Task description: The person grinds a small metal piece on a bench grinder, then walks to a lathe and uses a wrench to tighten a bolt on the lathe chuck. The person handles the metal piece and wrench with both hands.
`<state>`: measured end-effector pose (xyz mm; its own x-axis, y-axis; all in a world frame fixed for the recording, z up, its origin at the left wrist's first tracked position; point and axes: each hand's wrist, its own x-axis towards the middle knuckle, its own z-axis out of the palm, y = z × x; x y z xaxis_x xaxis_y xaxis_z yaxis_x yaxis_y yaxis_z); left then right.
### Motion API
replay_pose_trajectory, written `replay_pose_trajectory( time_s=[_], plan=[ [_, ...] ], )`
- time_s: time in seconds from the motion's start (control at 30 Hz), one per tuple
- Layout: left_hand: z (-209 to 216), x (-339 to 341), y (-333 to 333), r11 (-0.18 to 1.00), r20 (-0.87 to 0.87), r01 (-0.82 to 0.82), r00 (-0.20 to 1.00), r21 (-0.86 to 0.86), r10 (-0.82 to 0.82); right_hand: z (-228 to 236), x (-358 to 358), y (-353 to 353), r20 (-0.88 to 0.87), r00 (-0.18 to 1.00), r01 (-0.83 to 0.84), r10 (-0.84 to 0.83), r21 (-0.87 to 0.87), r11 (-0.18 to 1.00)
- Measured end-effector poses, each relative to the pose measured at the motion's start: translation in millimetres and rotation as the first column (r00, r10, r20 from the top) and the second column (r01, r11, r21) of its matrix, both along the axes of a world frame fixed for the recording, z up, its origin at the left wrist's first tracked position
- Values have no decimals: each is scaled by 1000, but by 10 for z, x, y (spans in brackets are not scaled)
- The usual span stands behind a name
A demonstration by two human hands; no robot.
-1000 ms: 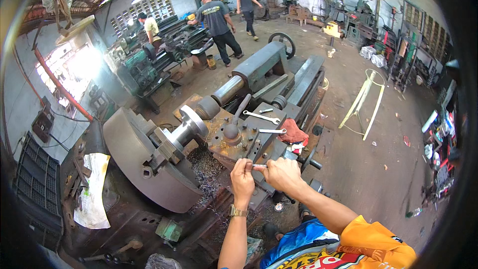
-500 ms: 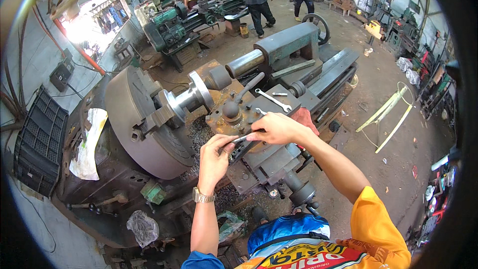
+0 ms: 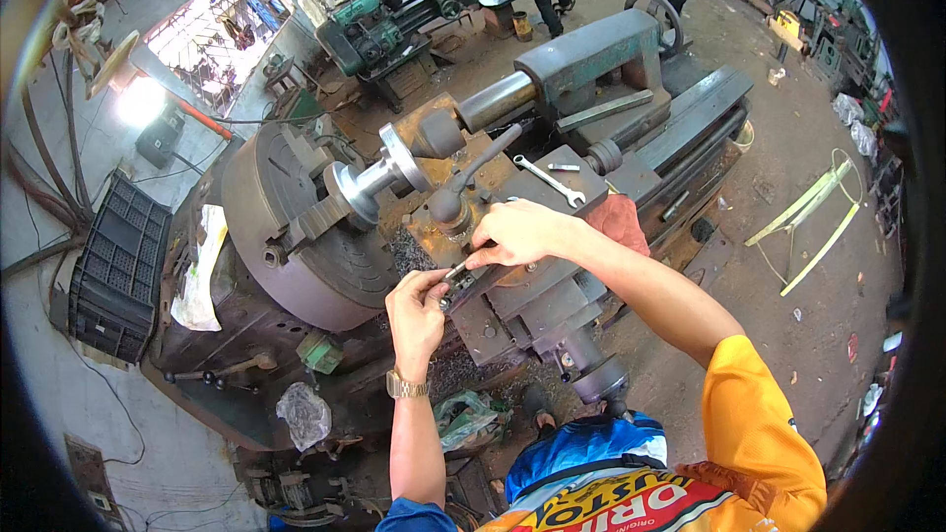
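Note:
A short, slim metal bar is pinched by the fingertips of both hands at the near side of a lathe's tool post. My left hand, with a watch on its wrist, closes on the lower end. My right hand grips the upper end, its forearm crossing the carriage. I cannot tell whether the bar touches the tool holder beneath. Just behind my right hand rises the tool post's clamping lever. A wrench and a small metal piece lie beyond that hand.
The large chuck holds a flanged metal workpiece, which meets the tailstock. A red rag lies right of my hand. Metal chips and a plastic bag are below. People stand by another lathe.
Both hands have come down toward the near left edge of the tool post, still holding the bar. A second wrench end is now hidden by my right hand. The whole view has shifted.

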<state>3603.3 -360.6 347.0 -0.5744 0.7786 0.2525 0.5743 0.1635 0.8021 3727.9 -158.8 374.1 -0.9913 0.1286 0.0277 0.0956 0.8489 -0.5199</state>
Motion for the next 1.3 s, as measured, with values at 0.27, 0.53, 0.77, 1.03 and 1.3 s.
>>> replay_pose_trajectory(
  time_s=[0.27,0.53,0.77,1.03,1.3],
  plan=[
    [-90,46,6,994,-25,-103,994,35,103,13,-91,85,-9,1000,-20,20,2,1000],
    [-127,73,9,989,-65,-128,989,76,133,-59,-84,79,-54,999,-2,4,35,999],
    [-109,110,62,982,-99,-167,980,85,175,-225,-29,0,-197,976,114,-90,114,987],
    [-98,93,30,992,-138,-105,984,68,113,-410,33,-177,-201,965,214,-168,236,948],
    [-191,108,35,993,-194,-100,975,68,112,-494,41,-250,-282,923,327,-261,221,919]
  ],
)
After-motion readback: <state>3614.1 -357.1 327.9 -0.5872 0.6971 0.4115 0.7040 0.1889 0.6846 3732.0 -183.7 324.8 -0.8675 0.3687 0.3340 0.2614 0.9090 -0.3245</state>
